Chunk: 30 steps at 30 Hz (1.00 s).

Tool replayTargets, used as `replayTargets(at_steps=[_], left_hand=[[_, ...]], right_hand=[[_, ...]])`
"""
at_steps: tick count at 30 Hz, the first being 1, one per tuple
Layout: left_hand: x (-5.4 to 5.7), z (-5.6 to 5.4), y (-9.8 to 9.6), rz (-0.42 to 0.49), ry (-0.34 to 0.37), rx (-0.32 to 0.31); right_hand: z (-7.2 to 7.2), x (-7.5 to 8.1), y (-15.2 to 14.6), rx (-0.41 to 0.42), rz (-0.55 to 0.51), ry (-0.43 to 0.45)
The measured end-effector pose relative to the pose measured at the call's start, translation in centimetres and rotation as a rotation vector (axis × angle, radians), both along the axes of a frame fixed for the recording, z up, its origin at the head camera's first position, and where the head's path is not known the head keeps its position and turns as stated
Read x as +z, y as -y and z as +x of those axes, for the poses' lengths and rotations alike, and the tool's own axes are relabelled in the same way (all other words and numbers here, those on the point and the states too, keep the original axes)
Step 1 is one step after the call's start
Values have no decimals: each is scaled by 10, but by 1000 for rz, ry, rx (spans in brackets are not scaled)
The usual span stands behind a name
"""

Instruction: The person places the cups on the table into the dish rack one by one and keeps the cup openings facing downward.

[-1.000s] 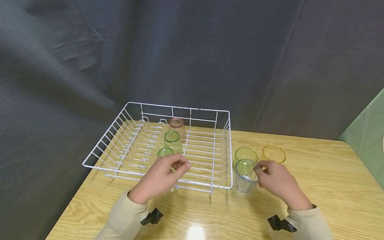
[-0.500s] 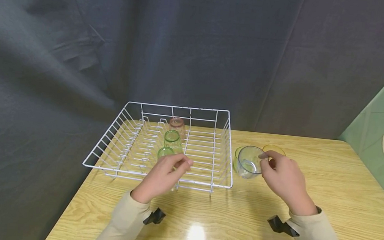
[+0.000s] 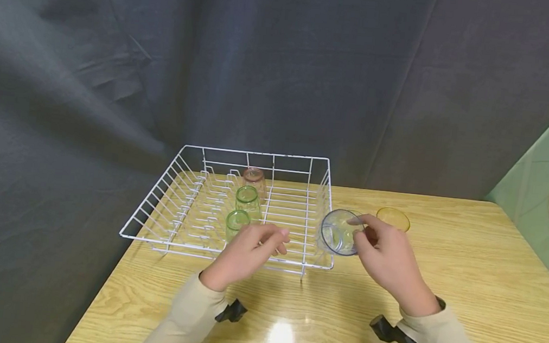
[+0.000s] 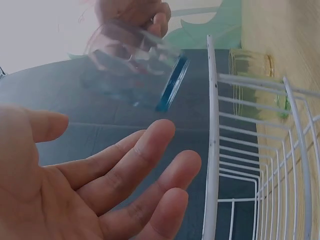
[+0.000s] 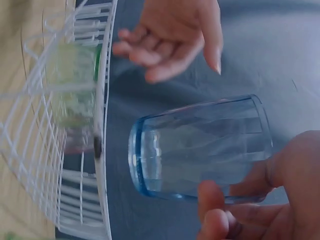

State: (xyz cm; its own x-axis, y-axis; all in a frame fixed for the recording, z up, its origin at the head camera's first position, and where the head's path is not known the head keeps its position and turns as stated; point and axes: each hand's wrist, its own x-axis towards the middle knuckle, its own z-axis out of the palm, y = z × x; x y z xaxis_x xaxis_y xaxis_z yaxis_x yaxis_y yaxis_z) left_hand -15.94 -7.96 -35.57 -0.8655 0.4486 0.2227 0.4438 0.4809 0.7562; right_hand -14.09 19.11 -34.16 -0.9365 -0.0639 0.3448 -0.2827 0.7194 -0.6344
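My right hand (image 3: 387, 257) pinches a clear bluish drinking glass (image 3: 335, 235) at its rim, thumb and fingers on the wall. The glass is tilted, raised over the right edge of the white wire dish rack (image 3: 224, 258). In the right wrist view the thick blue base of the glass (image 5: 140, 155) points toward the rack. My left hand (image 3: 250, 248) hovers at the rack's front edge, fingers loosely bent and spread, holding nothing. Inside the rack, a pink glass (image 3: 254, 180) and two green glasses, one behind (image 3: 248, 199) and one in front (image 3: 238, 220), form a row.
On the wooden table (image 3: 482, 266) right of the rack stands a yellow glass (image 3: 393, 219), partly behind my right hand. A green glass (image 4: 260, 95) beside it shows in the left wrist view. A dark curtain (image 3: 283, 74) hangs behind the table.
My right hand has lifted the bluish glass off the table, tilted it and carried it left to the rack's edge. My left hand has shifted slightly right.
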Motion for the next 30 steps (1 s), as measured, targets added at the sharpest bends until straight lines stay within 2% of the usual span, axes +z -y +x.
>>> replayTargets(at_steps=[8, 15, 21, 30], left_hand=[[-1, 1, -10, 41, 40, -9], [-4, 0, -15, 53, 78, -13], [-3, 0, -16, 37, 134, 35], [-3, 0, -19, 58, 142, 122]], right_hand=[[4, -9, 22, 48, -53, -45], [4, -14, 32, 57, -75, -89], [5, -17, 37, 63, -87, -99], [7, -20, 39, 100, -105, -109]])
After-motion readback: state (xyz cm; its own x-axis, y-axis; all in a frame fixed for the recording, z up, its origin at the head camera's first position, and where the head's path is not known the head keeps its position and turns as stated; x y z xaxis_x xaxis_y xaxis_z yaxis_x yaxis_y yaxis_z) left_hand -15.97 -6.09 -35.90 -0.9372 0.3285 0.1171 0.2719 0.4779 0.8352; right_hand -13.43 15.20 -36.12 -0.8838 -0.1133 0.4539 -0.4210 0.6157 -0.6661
